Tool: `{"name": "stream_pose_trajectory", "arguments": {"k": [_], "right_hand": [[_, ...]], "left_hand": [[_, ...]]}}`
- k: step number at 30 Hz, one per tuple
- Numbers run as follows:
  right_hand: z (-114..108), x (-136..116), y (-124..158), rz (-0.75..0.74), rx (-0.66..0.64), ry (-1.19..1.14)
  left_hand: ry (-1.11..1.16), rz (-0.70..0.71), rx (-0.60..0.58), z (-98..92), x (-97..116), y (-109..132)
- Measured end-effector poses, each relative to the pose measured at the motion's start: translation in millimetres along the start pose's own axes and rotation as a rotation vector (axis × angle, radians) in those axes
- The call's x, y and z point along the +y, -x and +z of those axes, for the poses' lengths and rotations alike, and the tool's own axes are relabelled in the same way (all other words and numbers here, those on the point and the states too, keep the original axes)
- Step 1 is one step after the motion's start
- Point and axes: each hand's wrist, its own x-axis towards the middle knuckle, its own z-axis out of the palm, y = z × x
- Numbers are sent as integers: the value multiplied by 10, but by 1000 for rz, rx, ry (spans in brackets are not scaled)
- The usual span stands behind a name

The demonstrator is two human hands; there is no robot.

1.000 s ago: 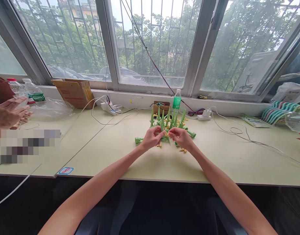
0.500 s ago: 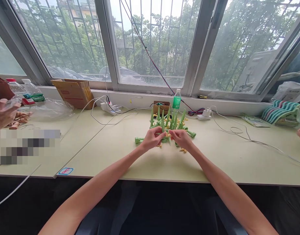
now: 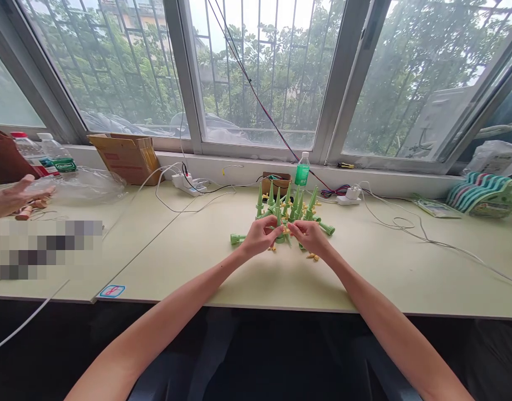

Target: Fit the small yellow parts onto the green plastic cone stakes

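Note:
My left hand is closed round a green plastic spike that points upward, its lower part partly hidden by the fingers. My right hand pinches at a small yellow plastic piece against the side of this spike; the fingertips cover most of it. Just behind both hands, several more green spikes stand upright in a group with yellow pieces among them. A green tube-like part lies left of my left hand. Loose yellow pieces rest on the table near my right wrist.
Behind the spikes are a small brown box and a green-labelled bottle. White cables run from a power strip and a charger. A co-worker's hand is at the far left; teal hangers lie at right.
My hands hold almost the same position at the spike. At left, the co-worker's hand has opened out and moved right; the hand at the right edge has left the view.

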Motion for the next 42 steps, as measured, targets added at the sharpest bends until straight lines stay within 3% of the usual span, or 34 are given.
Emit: {"name": "stream_pose_trajectory", "arguments": {"k": [10, 18, 26, 34, 42], "right_hand": [[-24, -33, 5, -56, -47, -120], [4, -8, 6, -14, -50, -24], [-4, -21, 3, -58, -63, -133], [11, -13, 9, -23, -51, 5], [22, 8, 3, -70, -69, -80]], "left_hand": [[-47, 9, 73, -15, -49, -12], [-24, 17, 46, -3, -25, -10], [-33, 22, 103, -20, -60, -28], [-28, 16, 62, -15, -35, -14], [-46, 5, 107, -21, -42, -26]]}}
